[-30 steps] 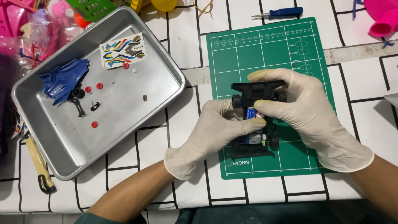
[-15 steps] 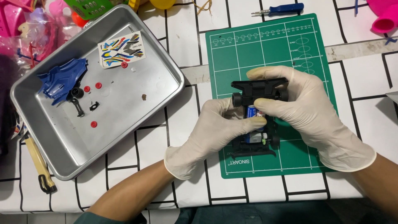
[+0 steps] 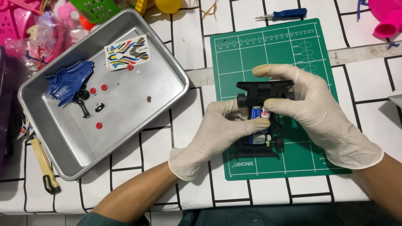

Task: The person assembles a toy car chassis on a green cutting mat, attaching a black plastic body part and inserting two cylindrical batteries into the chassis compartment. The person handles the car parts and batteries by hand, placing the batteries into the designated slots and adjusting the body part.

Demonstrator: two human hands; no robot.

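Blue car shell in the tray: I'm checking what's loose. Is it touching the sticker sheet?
Apart. The head view shows bare metal of the tray between the blue car shell and the sticker sheet.

Toy car chassis on cutting mat, left hand and right hand gripping it from either side. Screwdriver beyond mat's far edge. Metal tray left of mat; inside: car body shell, sticker sheet, small round parts. Tool with handle left of tray's near corner.

Black toy car chassis on green cutting mat; white gloves; blue car shell in silver tray.
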